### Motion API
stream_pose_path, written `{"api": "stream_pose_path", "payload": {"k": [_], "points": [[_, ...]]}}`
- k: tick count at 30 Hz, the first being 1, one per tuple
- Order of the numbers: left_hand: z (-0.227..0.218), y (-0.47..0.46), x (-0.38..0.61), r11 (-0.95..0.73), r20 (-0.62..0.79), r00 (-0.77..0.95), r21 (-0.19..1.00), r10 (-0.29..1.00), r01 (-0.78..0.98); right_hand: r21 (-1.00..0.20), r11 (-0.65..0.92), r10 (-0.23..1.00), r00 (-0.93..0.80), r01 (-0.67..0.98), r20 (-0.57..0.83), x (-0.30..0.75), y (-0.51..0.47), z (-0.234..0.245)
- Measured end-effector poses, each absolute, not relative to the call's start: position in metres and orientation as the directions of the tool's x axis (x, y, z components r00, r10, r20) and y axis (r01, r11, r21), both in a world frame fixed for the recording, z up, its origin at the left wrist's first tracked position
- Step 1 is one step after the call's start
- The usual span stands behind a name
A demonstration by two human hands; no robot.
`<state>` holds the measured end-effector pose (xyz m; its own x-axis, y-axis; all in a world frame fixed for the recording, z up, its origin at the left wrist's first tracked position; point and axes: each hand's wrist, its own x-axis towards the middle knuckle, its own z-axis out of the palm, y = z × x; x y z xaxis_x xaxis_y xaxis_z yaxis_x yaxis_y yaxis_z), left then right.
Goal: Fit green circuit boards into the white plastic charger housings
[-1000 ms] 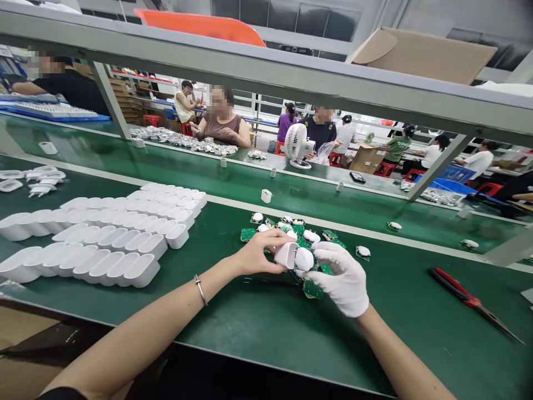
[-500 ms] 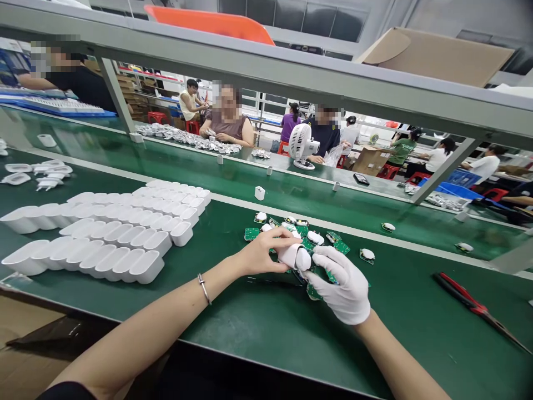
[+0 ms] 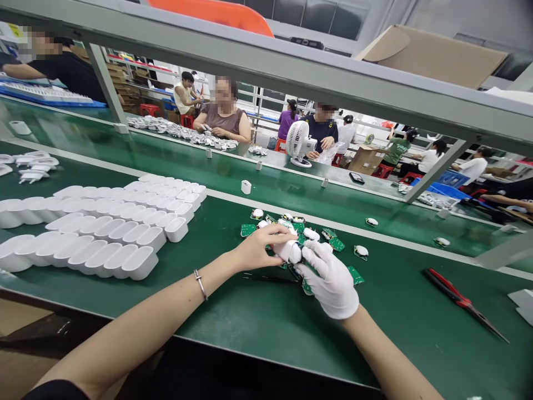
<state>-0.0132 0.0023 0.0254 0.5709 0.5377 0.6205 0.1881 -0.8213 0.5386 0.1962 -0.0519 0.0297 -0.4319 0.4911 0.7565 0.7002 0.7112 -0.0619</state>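
Note:
My bare left hand [image 3: 255,251] and my white-gloved right hand [image 3: 330,280] meet over the green bench, both closed on one small white plastic housing [image 3: 288,251] held between them. The left fingers wrap its left end, the gloved fingers pinch its rounded right end. Under and behind the hands lies a heap of small green circuit boards [image 3: 335,244] with white caps [image 3: 310,234]. A thin bracelet sits on my left wrist.
Rows of white open shells [image 3: 104,253] fill the bench to the left. Red-handled pliers [image 3: 456,300] lie at right. A single white housing [image 3: 246,187] stands on the conveyor belt [image 3: 291,200] beyond. Several people sit across the line, with a small white fan [image 3: 298,141].
My hands have pressed closer together on the white housing and sunk slightly toward the boards. The view has shifted a little.

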Motion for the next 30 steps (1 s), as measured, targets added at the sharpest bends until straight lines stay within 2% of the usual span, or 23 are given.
{"api": "stream_pose_path", "payload": {"k": [3, 5, 8, 9, 11, 14, 17, 20, 26, 30], "points": [[0.026, 0.003, -0.014, -0.827, 0.621, 0.580, 0.532, 0.527, 0.182, -0.214, 0.729, 0.539, -0.352, 0.650, 0.765, 0.196, -0.052, 0.028], [0.025, 0.003, -0.013, -0.803, 0.596, 0.582, 0.567, 0.552, 0.181, -0.392, 0.726, 0.612, -0.269, 0.565, 0.744, 0.196, -0.052, 0.028], [0.023, 0.000, -0.010, -0.775, 0.586, 0.546, 0.594, 0.599, 0.213, -0.745, 0.573, 0.817, -0.159, 0.342, 0.555, 0.195, -0.054, 0.030], [0.022, -0.001, -0.009, -0.775, 0.598, 0.524, 0.590, 0.607, 0.226, -0.831, 0.490, 0.872, -0.135, 0.262, 0.471, 0.194, -0.055, 0.031], [0.020, -0.005, -0.006, -0.786, 0.631, 0.481, 0.562, 0.608, 0.257, -0.912, 0.379, 0.924, -0.112, 0.156, 0.365, 0.190, -0.057, 0.031], [0.015, -0.012, 0.000, -0.816, 0.682, 0.448, 0.480, 0.578, 0.322, -0.890, 0.407, 0.913, -0.100, 0.205, 0.395, 0.183, -0.057, 0.025], [0.011, -0.019, 0.007, -0.842, 0.744, 0.403, 0.414, 0.532, 0.347, -0.737, 0.538, 0.825, -0.077, 0.409, 0.560, 0.178, -0.056, 0.016], [0.010, -0.026, 0.012, -0.867, 0.801, 0.357, 0.371, 0.480, 0.333, -0.623, 0.617, 0.737, -0.075, 0.481, 0.672, 0.176, -0.057, 0.011], [0.013, -0.032, 0.017, -0.885, 0.866, 0.316, 0.252, 0.387, 0.392, -0.663, 0.582, 0.748, 0.010, 0.470, 0.663, 0.175, -0.056, 0.006], [0.014, -0.030, 0.018, -0.894, 0.900, 0.291, 0.192, 0.324, 0.405, -0.732, 0.580, 0.770, 0.052, 0.357, 0.636, 0.170, -0.053, 0.001]]}}
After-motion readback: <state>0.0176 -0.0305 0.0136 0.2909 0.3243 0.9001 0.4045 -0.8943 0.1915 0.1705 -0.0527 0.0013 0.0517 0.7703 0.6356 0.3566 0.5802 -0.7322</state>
